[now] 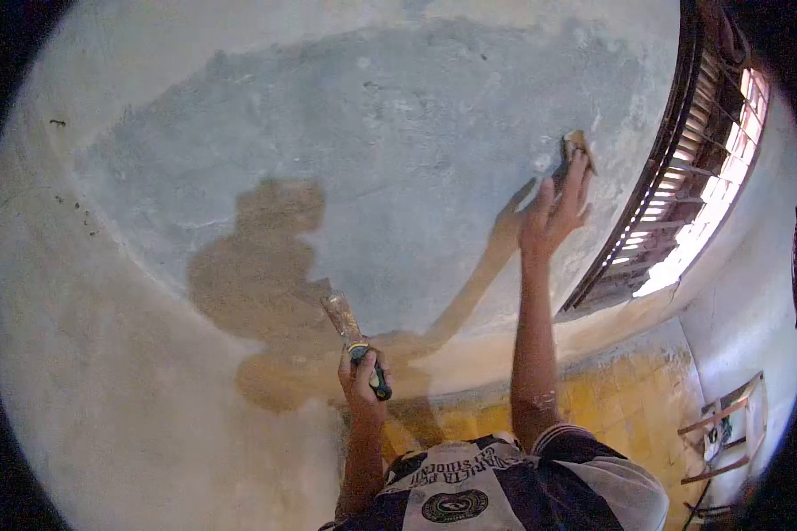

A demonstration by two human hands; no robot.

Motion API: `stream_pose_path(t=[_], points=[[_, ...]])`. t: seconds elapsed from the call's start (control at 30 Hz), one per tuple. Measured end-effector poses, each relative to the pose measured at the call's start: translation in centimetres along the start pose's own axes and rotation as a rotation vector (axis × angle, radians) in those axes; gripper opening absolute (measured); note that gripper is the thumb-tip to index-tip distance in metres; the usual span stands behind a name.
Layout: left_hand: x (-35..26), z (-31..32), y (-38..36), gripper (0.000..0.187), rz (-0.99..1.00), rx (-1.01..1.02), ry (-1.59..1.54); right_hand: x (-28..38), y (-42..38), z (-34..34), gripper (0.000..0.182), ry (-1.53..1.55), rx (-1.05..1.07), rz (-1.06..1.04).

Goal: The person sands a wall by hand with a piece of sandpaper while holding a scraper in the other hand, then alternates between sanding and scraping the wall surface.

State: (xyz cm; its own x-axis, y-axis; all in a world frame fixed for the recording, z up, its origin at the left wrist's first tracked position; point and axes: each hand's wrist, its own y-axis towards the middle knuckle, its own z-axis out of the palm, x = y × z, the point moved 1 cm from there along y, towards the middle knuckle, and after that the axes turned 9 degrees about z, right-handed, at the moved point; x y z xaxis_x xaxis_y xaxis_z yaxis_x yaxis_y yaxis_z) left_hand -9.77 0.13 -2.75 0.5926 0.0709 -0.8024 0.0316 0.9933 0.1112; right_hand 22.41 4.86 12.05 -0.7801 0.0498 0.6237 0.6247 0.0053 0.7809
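My left hand (361, 379) is wrapped round the dark handle of a putty knife (338, 314). Its broad, stained blade points up toward the lower edge of a grey patch (398, 159) on the wall. Farther up on the right, my right hand (553, 217) reaches along the wall, arm stretched out. Its fingertips press a small brown piece of sandpaper (576, 142), by its look, against the right part of the grey patch. Part of the sandpaper is hidden behind the fingers.
A barred window (708, 168) with dark slats curves along the right of the patch. Below lies a yellow tiled floor (611, 398), with a wooden frame (726, 425) at the lower right. Shadows of my head and arms fall across the pale wall (80, 310).
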Motion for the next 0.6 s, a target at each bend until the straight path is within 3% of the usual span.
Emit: stream_pose_path(t=[0.03,0.1,0.17,0.27,0.3,0.4,0.5,0.6], points=[[1.2,0.0,-0.2,0.018,0.0,0.01,0.031,0.0,-0.6,1.2,0.075,0.197,-0.031,-0.019],[2.1,0.9,-0.3,0.019,-0.017,0.048,0.018,2.9,-4.9,2.0,0.077,0.101,0.069,-0.082],[2.9,2.6,-1.1,0.02,-0.068,0.095,-0.085,4.6,-8.7,0.2,0.079,0.006,0.43,-0.202],[3.2,4.1,-1.5,0.019,-0.059,0.102,-0.045,0.3,-7.2,-0.8,0.077,-0.145,0.424,-0.279],[3.4,3.9,-1.4,0.019,-0.05,0.098,-0.038,-1.1,-5.3,-0.9,0.077,-0.168,0.326,-0.189],[4.1,3.0,-1.6,0.019,-0.037,0.07,-0.028,-2.7,-0.1,-2.6,0.08,0.071,0.15,0.061],[4.1,3.0,-1.8,0.019,-0.043,0.038,-0.03,-1.6,-3.2,-0.1,0.08,0.105,0.111,-0.017],[3.7,3.2,-2.0,0.017,-0.06,0.049,-0.011,3.3,-8.6,-1.3,0.08,-0.055,0.424,-0.117]])
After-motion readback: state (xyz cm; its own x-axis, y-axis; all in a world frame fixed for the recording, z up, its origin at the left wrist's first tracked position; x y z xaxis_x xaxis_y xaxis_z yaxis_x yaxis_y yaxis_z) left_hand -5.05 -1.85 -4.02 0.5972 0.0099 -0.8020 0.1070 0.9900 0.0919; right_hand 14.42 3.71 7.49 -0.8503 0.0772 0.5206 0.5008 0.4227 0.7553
